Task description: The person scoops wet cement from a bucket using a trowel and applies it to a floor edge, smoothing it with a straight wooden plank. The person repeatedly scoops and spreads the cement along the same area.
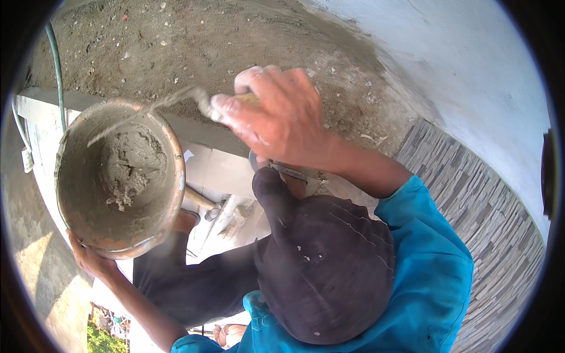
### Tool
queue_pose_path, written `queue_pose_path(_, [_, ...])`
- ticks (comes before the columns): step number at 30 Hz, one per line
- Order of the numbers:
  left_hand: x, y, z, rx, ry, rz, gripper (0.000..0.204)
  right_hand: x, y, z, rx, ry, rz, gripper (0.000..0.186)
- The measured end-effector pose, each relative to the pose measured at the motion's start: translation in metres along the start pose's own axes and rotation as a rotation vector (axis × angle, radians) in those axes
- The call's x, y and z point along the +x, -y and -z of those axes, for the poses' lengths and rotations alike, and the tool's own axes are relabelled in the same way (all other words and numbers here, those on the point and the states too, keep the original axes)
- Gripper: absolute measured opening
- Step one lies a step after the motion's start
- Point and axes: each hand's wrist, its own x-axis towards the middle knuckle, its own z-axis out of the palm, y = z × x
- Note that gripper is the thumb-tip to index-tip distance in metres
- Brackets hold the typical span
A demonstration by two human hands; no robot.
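- Clock faces: 12 is straight ahead of the worker, top of view.
- Bucket (179,165): out at 9 o'clock, mouth facing up toward me, rim smeared.
- Grey mortar (132,162) sits inside, lumpy in the middle, thin coat on the walls.
- Right hand (282,115): up near 12, slightly blurred, pale smears on fingers and thumb. Clamped round the trowel's handle.
- Trowel (168,100): seen nearly edge-on, blade running from the hand toward 9. It crosses the bucket rim at the bucket's own 1 to 2 o'clock, tip over the mouth. Can't tell if it touches anything there.
- Left hand (91,259): against the bucket's outside at its 7 o'clock. Part is hidden behind the wall, so I can't tell how far the fingers close.
- Worker: dark cap (326,265), turquoise shirt (432,259), dark trousers (206,276).
- Wooden handle (200,198) of some tool on the floor, just beside the bucket at its 4.
- Rough grey ground (176,47) from 10 to 12.
- Green hose (57,70) at 10, reaching down near the bucket.
- White wall (465,70) at 2; striped grey cladding (465,235) around 3 to 4.
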Motion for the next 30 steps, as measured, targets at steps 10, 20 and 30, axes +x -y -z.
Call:
queue_pose_path(10, [-0.013,-0.006,-0.009,0.005,-0.035,0.111,0.047,-0.143,-0.168,-0.071,-0.122,0.336,-0.822,0.048])
queue_pose_path(20, [0.003,0.015,0.0,0.149,-0.012,-0.033,0.048,-0.113,-0.214,-0.094,0.091,0.587,-1.09,0.067])
queue_pose_path(30, [0.007,0.02,0.001,0.06,-0.012,-0.025,0.047,-0.06,-0.227,-0.118,-0.036,0.636,-1.045,0.065])
